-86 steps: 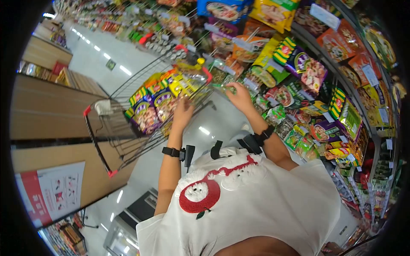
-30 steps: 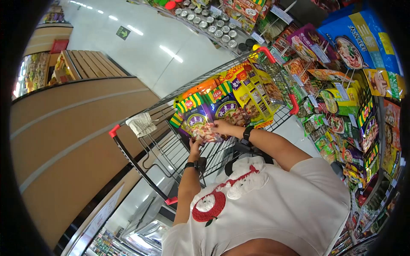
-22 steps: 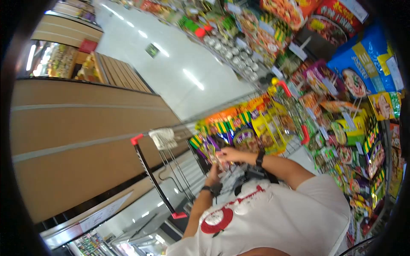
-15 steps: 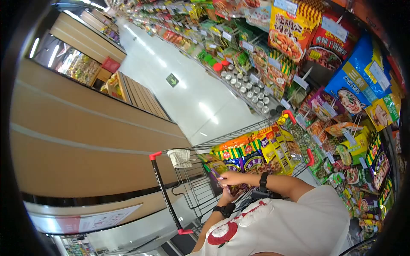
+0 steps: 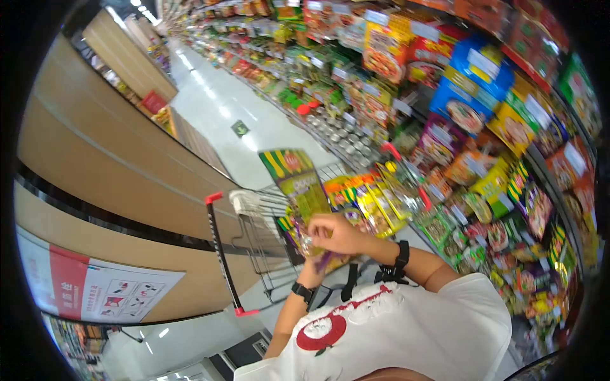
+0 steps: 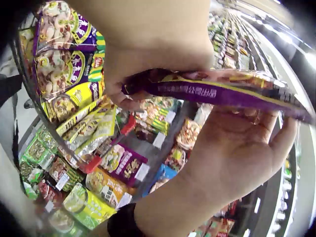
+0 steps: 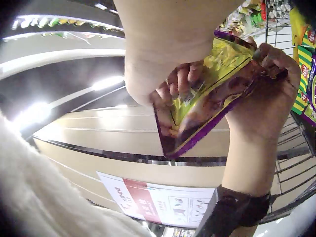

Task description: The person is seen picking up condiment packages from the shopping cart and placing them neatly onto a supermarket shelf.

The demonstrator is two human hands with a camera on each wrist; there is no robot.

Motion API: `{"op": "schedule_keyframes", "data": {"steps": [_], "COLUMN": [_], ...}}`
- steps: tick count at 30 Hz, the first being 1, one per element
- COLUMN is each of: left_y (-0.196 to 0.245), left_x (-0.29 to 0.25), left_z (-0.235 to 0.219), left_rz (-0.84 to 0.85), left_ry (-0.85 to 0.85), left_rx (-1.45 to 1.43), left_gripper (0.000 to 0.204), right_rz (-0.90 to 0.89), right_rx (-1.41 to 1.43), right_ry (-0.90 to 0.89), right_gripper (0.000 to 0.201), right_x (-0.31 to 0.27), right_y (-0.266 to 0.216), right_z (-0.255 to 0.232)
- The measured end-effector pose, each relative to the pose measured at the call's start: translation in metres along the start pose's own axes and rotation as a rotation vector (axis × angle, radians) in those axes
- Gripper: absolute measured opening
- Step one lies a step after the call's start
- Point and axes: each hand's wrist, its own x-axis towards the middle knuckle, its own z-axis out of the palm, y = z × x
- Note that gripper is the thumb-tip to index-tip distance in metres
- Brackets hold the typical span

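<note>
In the head view both hands hold a food packet (image 5: 304, 190), raised upright over the near side of the shopping cart (image 5: 267, 293). It has a green-and-yellow striped top, a yellow-green face and purple edges. The left hand (image 5: 311, 270) grips one edge; in the right wrist view the left hand's fingers (image 7: 270, 57) curl over it. The right hand (image 5: 337, 233) crosses in front, and its fingers (image 7: 182, 78) bend against the packet's face. Seen edge-on in the left wrist view, the purple packet (image 6: 197, 93) spans between both hands. Similar purple packets (image 6: 64, 73) lie in the cart.
Yellow packets (image 5: 380, 206) fill the cart's far end. A pale cloth (image 5: 246, 202) hangs near the black cart handle (image 5: 222, 260). Shelves with a blue packet (image 5: 467, 89) and many others line the right. A tan partition (image 5: 114, 140) runs along the left; an aisle floor (image 5: 210, 108) stretches ahead.
Earlier the hands were apart; then they met at a purple packet in the cart. Since half a second ago, the packet has come up and stands upright above the cart, and the view has swung.
</note>
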Motion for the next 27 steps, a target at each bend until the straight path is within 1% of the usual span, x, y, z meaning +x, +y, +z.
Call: {"op": "schedule_keyframes", "data": {"steps": [1, 3, 4, 5, 6, 7, 9, 12, 13, 16, 19, 21, 24, 27], "left_y": [0.018, 0.053, 0.046, 0.039, 0.042, 0.044, 0.047, 0.053, 0.054, 0.056, 0.057, 0.057, 0.060, 0.066], "left_x": [-0.003, -0.026, -0.022, -0.017, -0.019, -0.024, -0.042, -0.077, -0.087, -0.112, -0.128, -0.134, -0.141, -0.148], "left_z": [0.007, 0.035, 0.051, 0.068, 0.079, 0.091, 0.112, 0.134, 0.139, 0.147, 0.157, 0.171, 0.197, 0.242], "left_rz": [0.073, -0.065, -0.047, -0.091, -0.149, -0.199, -0.297, -0.393, -0.411, -0.434, -0.435, -0.430, -0.425, -0.433], "left_ry": [-0.020, -0.084, -0.234, -0.404, -0.501, -0.559, -0.584, -0.617, -0.632, -0.691, -0.736, -0.762, -0.811, -0.889], "left_rx": [0.138, -0.558, -0.961, -1.347, -1.481, -1.500, -1.372, -1.106, -1.029, -0.855, -0.744, -0.702, -0.651, -0.620], "left_gripper": [0.030, 0.033, 0.035, 0.038, 0.038, 0.038, 0.038, 0.039, 0.039, 0.039, 0.039, 0.040, 0.040, 0.040], "right_rz": [-0.047, -0.106, -0.124, -0.077, -0.003, 0.074, 0.157, 0.244, 0.288, 0.266, 0.207, 0.221, 0.073, 0.137], "right_rx": [0.060, 0.240, 0.238, 0.229, 0.205, 0.210, 0.251, 0.546, 0.645, 0.760, 0.629, 0.500, 0.371, 0.285], "right_ry": [0.075, 0.278, 0.402, 0.577, 0.709, 0.794, 0.881, 0.848, 0.810, 0.861, 0.940, 0.916, 0.931, 0.982], "right_gripper": [0.010, 0.013, 0.017, 0.022, 0.027, 0.032, 0.038, 0.044, 0.043, 0.046, 0.052, 0.054, 0.054, 0.054], "right_x": [-0.016, -0.053, -0.072, -0.096, -0.120, -0.146, -0.196, -0.259, -0.277, -0.310, -0.326, -0.342, -0.369, -0.411], "right_y": [-0.010, -0.025, -0.029, -0.032, -0.035, -0.040, -0.058, -0.088, -0.099, -0.141, -0.174, -0.194, -0.199, -0.217], "right_z": [0.001, 0.007, 0.005, 0.006, 0.004, 0.003, 0.002, 0.012, 0.015, 0.033, 0.044, 0.044, 0.043, 0.040]}}
